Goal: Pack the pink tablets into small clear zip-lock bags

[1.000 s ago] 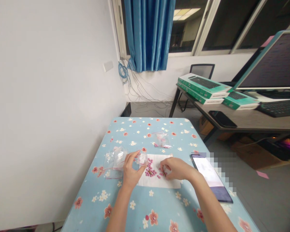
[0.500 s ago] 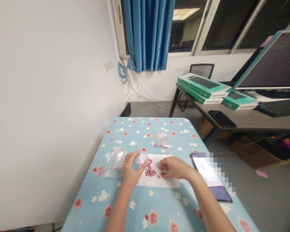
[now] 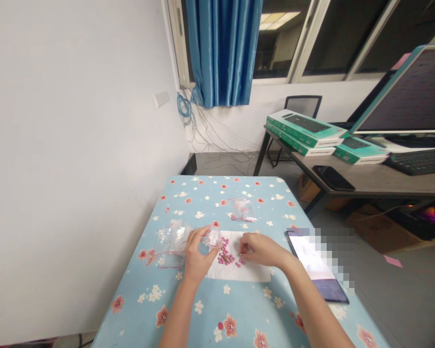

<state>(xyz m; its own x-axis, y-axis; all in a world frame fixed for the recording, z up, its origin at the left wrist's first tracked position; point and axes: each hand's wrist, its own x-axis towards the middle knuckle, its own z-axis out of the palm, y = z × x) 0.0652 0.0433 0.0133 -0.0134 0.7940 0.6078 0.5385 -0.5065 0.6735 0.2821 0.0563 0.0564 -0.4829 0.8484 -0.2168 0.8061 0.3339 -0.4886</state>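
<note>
My left hand holds a small clear plastic bag by its edge at the left of a white paper sheet. Several pink pills lie in a loose cluster on that sheet. My right hand is pinched just above the pills at the sheet's right side, and its fingers hide whatever lies between them. A larger clear zip bag with red-edged seals lies to the left, and a small zip bag rests beyond the paper, with a few pills next to it.
All this sits on a blue floral tablecloth. A smartphone lies at the table's right edge, partly blurred out. To the right stands a desk with green boxes, a monitor and a keyboard. A white wall runs along the left.
My right hand has lifted slightly above the pills. My left hand and the bag in it have hardly moved.
</note>
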